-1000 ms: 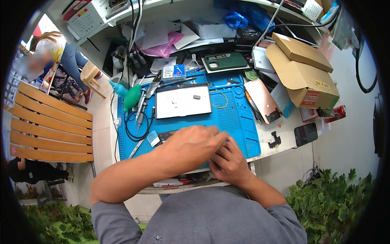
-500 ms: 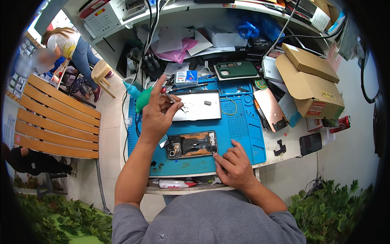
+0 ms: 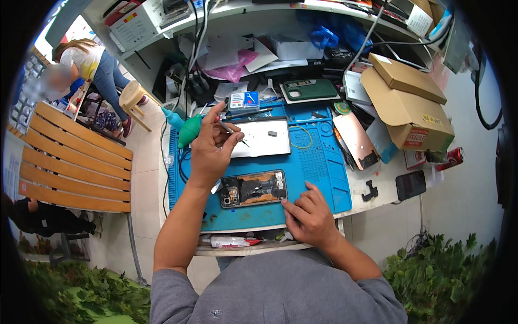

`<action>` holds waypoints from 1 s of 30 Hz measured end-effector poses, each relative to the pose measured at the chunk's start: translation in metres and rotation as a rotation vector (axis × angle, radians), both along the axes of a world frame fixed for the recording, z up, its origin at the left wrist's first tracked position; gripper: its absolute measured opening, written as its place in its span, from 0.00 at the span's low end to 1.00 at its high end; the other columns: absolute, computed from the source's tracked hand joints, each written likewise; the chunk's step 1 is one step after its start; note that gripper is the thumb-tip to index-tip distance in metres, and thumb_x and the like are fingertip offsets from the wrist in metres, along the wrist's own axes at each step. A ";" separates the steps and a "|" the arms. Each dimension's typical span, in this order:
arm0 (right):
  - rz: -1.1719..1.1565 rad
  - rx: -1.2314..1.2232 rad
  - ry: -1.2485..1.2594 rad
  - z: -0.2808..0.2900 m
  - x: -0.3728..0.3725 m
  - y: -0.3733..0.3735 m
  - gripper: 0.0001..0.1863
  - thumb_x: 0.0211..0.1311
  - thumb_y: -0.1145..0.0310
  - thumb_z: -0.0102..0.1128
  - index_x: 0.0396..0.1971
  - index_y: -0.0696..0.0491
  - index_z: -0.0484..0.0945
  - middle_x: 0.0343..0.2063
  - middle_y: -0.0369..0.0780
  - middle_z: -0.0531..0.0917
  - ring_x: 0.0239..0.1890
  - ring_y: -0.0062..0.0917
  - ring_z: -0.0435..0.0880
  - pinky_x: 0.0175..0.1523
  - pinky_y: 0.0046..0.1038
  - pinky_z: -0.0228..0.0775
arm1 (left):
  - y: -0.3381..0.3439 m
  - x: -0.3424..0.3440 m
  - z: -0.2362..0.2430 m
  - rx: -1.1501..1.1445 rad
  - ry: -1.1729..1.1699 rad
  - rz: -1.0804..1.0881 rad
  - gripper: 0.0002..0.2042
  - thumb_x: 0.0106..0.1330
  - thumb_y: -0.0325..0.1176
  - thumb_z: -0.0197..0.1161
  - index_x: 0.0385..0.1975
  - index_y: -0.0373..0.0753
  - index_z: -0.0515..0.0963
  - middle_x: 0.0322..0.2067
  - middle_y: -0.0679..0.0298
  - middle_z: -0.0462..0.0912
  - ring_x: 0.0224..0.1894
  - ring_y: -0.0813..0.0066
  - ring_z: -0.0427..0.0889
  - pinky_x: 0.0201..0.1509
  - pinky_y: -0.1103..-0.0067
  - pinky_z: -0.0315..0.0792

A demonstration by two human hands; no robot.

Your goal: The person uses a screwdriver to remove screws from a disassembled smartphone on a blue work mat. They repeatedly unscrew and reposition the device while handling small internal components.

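Observation:
My left hand (image 3: 212, 148) is raised over the left end of a white tray (image 3: 261, 146), its fingers closed on a slim precision screwdriver (image 3: 224, 126) with a red end. The screwdriver's dark tip points down at the tray, where tiny dark bits and a small grey block (image 3: 273, 133) lie. An opened smartphone (image 3: 254, 189), its inside showing, lies flat on the blue repair mat (image 3: 253, 218). Beside its lower right corner rests my right hand (image 3: 312, 217), fingers apart and loosely bent, one fingertip at the phone's edge. No tool shows in that hand.
A green air blower (image 3: 190, 131) stands left of the tray. Behind are a blue-and-clear box (image 3: 244, 101) and a green phone case (image 3: 309, 90). At right lie a pink-gold phone back (image 3: 356, 137), cardboard boxes (image 3: 413, 110), a black phone (image 3: 411, 184) and a red can (image 3: 455, 156).
The whole view has shifted slightly. My left forearm now covers more of the mat's left part, and the screwdriver stays over the tray. My right hand keeps its place beside the phone.

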State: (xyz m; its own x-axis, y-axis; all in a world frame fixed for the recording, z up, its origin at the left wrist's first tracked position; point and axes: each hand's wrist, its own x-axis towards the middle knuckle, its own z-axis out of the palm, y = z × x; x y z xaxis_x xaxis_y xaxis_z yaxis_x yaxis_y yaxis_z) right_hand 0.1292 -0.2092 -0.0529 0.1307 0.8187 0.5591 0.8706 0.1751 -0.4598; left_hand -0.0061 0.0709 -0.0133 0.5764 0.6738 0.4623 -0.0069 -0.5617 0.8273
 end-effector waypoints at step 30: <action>-0.066 -0.060 0.065 0.001 -0.002 0.000 0.22 0.66 0.69 0.78 0.56 0.63 0.89 0.39 0.46 0.82 0.50 0.45 0.85 0.74 0.51 0.79 | -0.093 0.003 -0.021 -0.274 0.056 -0.185 0.43 0.80 0.21 0.72 0.89 0.40 0.53 0.44 0.57 0.91 0.41 0.74 0.94 0.47 0.76 0.93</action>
